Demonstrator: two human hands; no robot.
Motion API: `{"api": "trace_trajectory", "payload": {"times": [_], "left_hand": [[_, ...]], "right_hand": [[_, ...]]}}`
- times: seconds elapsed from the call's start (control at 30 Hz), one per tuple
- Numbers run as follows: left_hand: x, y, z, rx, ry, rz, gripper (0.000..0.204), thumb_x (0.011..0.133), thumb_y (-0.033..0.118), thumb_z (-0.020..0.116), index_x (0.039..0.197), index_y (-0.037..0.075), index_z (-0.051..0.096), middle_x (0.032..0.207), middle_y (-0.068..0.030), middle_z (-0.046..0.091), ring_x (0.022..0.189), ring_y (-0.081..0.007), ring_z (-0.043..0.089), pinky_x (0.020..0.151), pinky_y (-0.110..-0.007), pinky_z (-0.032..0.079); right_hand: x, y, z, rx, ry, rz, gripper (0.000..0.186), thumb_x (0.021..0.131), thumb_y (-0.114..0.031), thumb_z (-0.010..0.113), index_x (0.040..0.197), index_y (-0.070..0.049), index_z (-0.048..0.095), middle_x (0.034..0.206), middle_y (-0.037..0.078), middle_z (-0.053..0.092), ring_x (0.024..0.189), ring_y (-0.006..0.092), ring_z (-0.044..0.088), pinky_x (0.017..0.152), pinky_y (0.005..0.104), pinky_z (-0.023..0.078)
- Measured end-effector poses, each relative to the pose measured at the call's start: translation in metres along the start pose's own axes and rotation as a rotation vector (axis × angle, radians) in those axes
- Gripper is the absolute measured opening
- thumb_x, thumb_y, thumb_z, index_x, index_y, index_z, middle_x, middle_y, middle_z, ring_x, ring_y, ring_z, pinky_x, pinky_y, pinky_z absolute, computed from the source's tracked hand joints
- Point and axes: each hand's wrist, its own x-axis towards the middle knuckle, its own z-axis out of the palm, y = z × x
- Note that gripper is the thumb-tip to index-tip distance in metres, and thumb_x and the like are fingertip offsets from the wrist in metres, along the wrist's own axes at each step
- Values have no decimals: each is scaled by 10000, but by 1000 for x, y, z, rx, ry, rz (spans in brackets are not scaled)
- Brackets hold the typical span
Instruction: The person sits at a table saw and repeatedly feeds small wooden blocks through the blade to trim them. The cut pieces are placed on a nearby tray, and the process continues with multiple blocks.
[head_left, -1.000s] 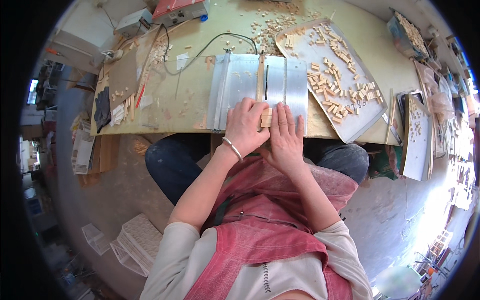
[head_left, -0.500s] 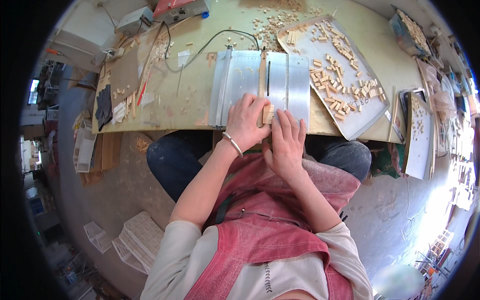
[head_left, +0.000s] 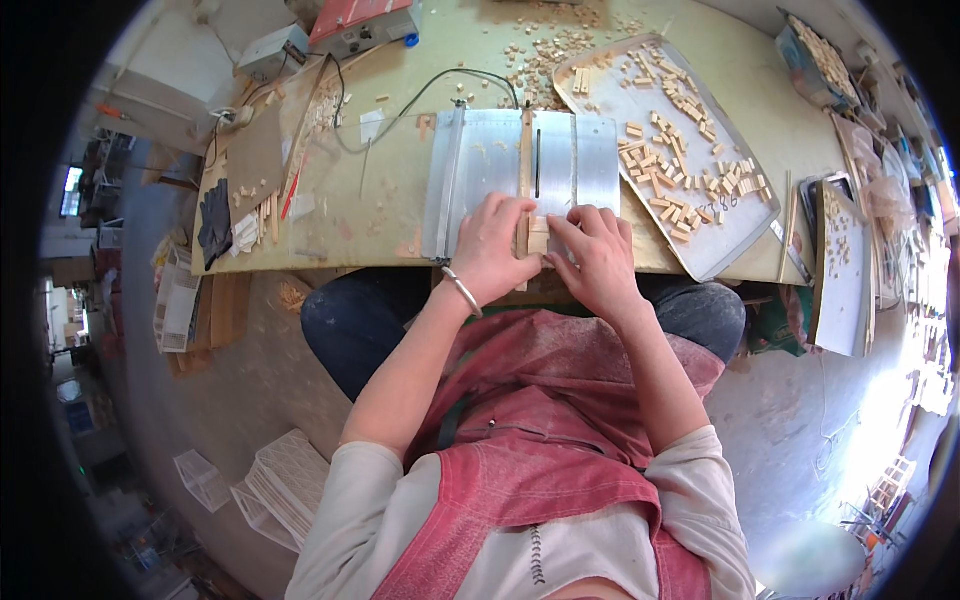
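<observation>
A silver metal jig plate (head_left: 590, 150) with a dark slot lies at the table's near edge, a long wooden strip (head_left: 525, 150) running front to back across it. Small pale wooden pieces (head_left: 537, 235) sit on its near part, between my hands. My left hand (head_left: 490, 250), with a silver bangle at the wrist, has its fingers curled on these pieces from the left. My right hand (head_left: 597, 260) is bent round their right side, index finger and thumb at the pieces. The undersides of both hands' fingertips are hidden.
A metal tray (head_left: 730, 240) of small wooden blocks lies right of the plate. Loose blocks (head_left: 545, 55) are scattered behind it. A red machine (head_left: 355, 25), cable (head_left: 450, 72) and dark gloves (head_left: 215, 220) are on the table (head_left: 390, 190). A bin of pieces (head_left: 815, 65) sits far right.
My right hand has moved right and up, its fingers going from straight to bent against the wooden pieces. My left hand has barely moved.
</observation>
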Motion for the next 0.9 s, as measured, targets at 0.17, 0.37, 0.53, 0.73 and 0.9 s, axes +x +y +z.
{"api": "trace_trajectory", "payload": {"times": [0.17, 0.37, 0.53, 0.73, 0.9], "left_hand": [[10, -8, -24, -272, -184, -141, 450, 817, 109, 797, 1227, 29, 630, 1026, -106, 623, 855, -198, 634, 807, -338, 571], [22, -7, -33, -208, -334, -80, 460, 810, 76, 819, 1233, 28, 646, 1034, -53, 616, 811, -146, 580, 777, -305, 542], [27, -13, -33, -181, -370, -32, 461, 783, 92, 854, 1197, 47, 656, 1005, -32, 593, 770, -123, 542, 730, -280, 518], [30, -6, -34, -198, -356, -70, 428, 751, 131, 851, 1125, 58, 656, 951, -67, 609, 784, -184, 591, 740, -327, 537], [33, -9, -26, -119, -274, -23, 396, 742, 159, 829, 1077, 58, 643, 937, -100, 633, 826, -264, 646, 773, -388, 557]], "right_hand": [[-5, -4, 8, -33, 27, 12, 493, 883, -184, 791, 1362, -115, 697, 1100, 74, 620, 1066, 295, 586, 948, 447, 444], [-10, -19, 20, -301, 82, -61, 493, 882, -152, 671, 1343, 22, 665, 1033, 65, 608, 996, 254, 585, 851, 393, 434], [-13, -27, 22, -398, 84, -70, 538, 879, -128, 608, 1375, 77, 624, 1021, 68, 600, 985, 235, 583, 843, 371, 431], [-11, -22, 29, -289, 123, -38, 561, 869, -86, 629, 1412, 59, 607, 1042, 88, 604, 985, 278, 596, 848, 405, 447], [-3, -21, 28, -293, 99, -11, 565, 860, -77, 632, 1409, 53, 605, 1049, 92, 608, 988, 283, 595, 838, 411, 450]]}}
